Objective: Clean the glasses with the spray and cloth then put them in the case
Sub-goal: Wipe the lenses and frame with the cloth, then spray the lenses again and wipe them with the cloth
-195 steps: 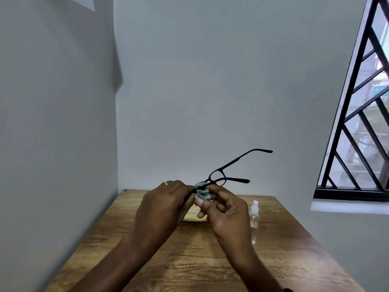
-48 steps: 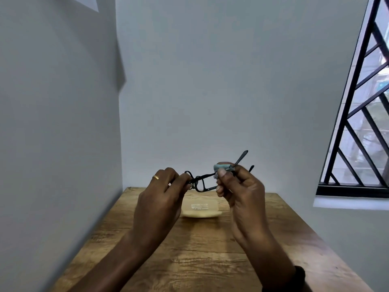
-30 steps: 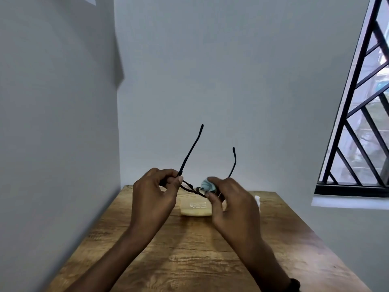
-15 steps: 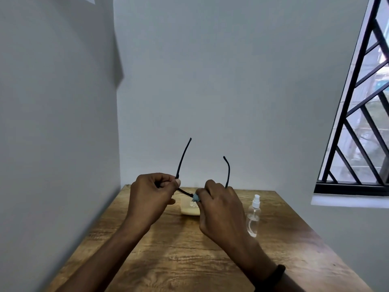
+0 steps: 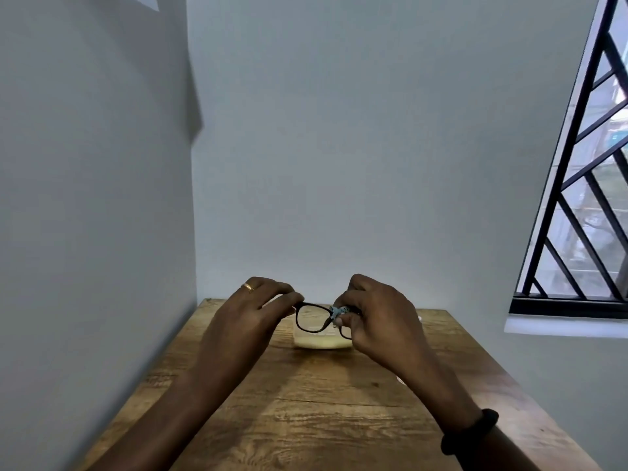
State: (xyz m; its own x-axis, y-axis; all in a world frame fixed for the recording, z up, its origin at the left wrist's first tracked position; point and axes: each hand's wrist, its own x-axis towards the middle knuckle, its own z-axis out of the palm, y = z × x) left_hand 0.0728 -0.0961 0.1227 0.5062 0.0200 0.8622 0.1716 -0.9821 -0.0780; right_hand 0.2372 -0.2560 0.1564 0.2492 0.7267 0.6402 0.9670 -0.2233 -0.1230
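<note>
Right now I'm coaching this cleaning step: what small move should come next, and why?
Probably rub the cloth across the lens under the right hand. The left hand steadies the glasses above the case, which looks shut, so wiping seems unfinished.

A wooden counter (image 5: 306, 419), its brown grain running crosswise with darker knots and streaks, fills a corner where two pale walls meet. A pale yellow case (image 5: 321, 340) lies flat on the counter toward its far edge, just short of the back wall. To the right of the case, a small white cap of a spray bottle (image 5: 418, 318) shows near the same far edge, the rest of it hidden. Nearer than the case, the boards lie bare, crossed by soft shadows.
</note>
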